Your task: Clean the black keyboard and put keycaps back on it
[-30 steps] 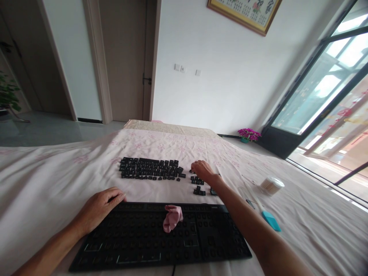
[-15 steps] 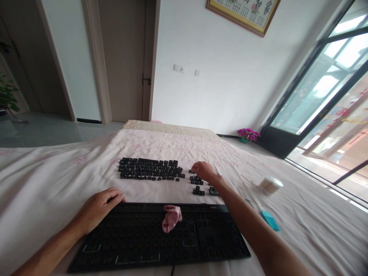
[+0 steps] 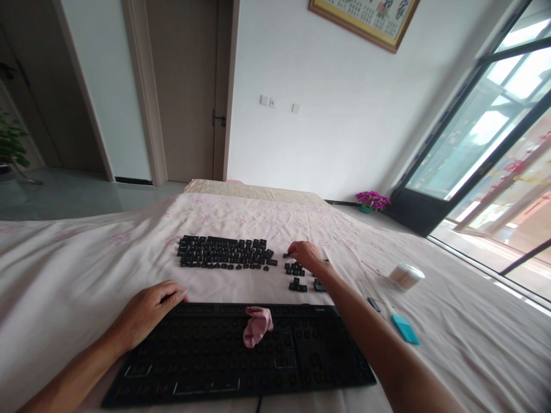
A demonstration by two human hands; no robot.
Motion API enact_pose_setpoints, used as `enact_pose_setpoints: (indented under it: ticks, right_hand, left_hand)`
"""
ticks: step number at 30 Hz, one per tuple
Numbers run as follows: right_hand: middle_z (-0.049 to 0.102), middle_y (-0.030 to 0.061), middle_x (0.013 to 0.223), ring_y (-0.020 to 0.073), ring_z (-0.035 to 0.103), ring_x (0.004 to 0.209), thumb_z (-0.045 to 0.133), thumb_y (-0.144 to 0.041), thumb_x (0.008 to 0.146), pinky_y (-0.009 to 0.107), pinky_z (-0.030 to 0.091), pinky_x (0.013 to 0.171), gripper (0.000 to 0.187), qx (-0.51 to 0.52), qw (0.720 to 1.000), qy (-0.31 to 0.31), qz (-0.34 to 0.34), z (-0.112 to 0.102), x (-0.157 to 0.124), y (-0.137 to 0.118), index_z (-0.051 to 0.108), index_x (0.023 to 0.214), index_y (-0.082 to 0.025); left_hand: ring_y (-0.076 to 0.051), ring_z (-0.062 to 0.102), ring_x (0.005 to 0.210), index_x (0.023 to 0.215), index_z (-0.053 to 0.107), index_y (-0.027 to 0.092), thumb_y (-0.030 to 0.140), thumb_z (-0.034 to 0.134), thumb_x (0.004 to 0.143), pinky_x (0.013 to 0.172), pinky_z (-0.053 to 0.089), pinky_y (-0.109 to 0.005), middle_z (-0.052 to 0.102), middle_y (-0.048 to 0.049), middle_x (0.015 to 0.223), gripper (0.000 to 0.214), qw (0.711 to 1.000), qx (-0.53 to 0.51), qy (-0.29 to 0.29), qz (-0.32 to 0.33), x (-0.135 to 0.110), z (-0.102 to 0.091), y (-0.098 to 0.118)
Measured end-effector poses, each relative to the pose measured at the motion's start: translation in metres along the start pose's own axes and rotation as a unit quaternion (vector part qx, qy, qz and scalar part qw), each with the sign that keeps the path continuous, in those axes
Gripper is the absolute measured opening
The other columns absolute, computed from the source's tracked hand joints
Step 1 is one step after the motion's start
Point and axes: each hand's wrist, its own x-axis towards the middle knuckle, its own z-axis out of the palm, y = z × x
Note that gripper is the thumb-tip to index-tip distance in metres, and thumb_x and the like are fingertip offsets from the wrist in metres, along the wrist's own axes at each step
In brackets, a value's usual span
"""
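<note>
A black keyboard (image 3: 206, 358) stripped of its keycaps lies in front of me, with a crumpled pink cloth (image 3: 257, 327) on it. My left hand (image 3: 152, 307) rests by its upper left edge, fingers curled together; whatever they may hold is hidden. Beyond the keyboard, my right hand (image 3: 305, 254) reaches to the loose keys, fingertips pinched on a small black keycap (image 3: 286, 255) at the cloth's surface. Just below that hand sit a cluster of keycaps (image 3: 295, 269) and another small group (image 3: 298, 285). A large block of keycaps (image 3: 224, 252) is laid out in rows to the left.
On the right lie a brush with a blue head (image 3: 404, 329), a small dark object (image 3: 373, 304) and a clear round tub of cotton swabs (image 3: 406, 276). More keycaps (image 3: 319, 285) are partly behind my right forearm. A pale flowered cloth (image 3: 241, 215) covers the surface.
My right hand has shifted very slightly, its fingertips still at the keycap. The small dark object by the brush shows more now. My left hand and the keyboard stay put.
</note>
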Motion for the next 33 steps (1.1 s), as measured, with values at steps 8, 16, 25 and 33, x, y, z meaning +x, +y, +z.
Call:
enact_pose_setpoints:
  ticks: [8,16,25,33]
  right_hand:
    - [0.072,-0.0013,0.096,0.0149,0.064,0.089,0.058,-0.033,0.082,0.021,0.041,0.071,0.024,0.026,1.0,-0.005,0.002,-0.009,-0.006,0.011,0.072,0.101,-0.029]
    - [0.073,-0.003,0.083,0.0151,0.065,0.08,0.064,-0.03,0.074,0.021,0.039,0.063,0.018,-0.005,0.999,-0.04,-0.007,-0.017,-0.017,0.018,0.076,0.087,-0.031]
    - [0.073,0.0017,0.094,0.019,0.065,0.088,0.056,-0.024,0.081,0.025,0.041,0.071,0.022,-0.054,0.998,-0.017,-0.017,-0.01,-0.014,0.011,0.074,0.093,-0.029]
    - [0.07,0.0041,0.106,0.0196,0.062,0.097,0.053,-0.027,0.086,0.026,0.041,0.075,0.026,-0.069,0.997,0.019,-0.017,-0.003,-0.012,0.013,0.07,0.105,-0.027]
  left_hand:
    - [-0.02,0.061,0.084,0.078,0.067,0.022,0.053,0.042,0.087,0.077,0.042,-0.025,0.068,-0.0005,0.083,0.041,1.0,0.002,-0.002,-0.002,-0.001,-0.002,0.003]
    - [-0.02,0.061,0.086,0.078,0.066,0.022,0.054,0.041,0.088,0.078,0.042,-0.024,0.069,-0.0005,0.084,0.042,1.0,0.005,-0.001,-0.003,0.0,0.0,0.001]
    - [-0.02,0.061,0.084,0.076,0.066,0.022,0.053,0.041,0.087,0.076,0.043,-0.024,0.069,-0.0002,0.083,0.041,1.0,0.006,0.003,0.001,0.0,0.0,0.001]
    - [-0.021,0.061,0.085,0.076,0.065,0.022,0.053,0.041,0.087,0.078,0.043,-0.027,0.068,-0.0014,0.083,0.041,1.0,-0.007,0.002,0.0,-0.001,-0.001,0.003]
